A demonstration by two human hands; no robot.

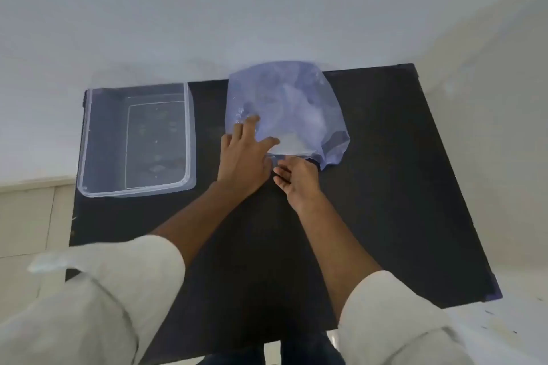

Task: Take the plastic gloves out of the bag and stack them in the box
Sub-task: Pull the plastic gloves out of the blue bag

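The thin, slippery bag could slide across the dark table or drag along when the gloves are pulled, since only the left hand, fingers spread flat on the film, pins it; several clinging gloves might also come out together. The right hand sits at the bag's near mouth, fingers loosely curled, though whether it grips anything I cannot tell; the pale crumpled gloves lie inside the translucent bluish bag, and the clear rigid rectangular box stands apart to its left, apparently empty.

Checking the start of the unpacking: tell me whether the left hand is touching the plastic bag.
Touching. The head view shows the left hand lying flat on the near-left part of the bag, fingers spread over the plastic.
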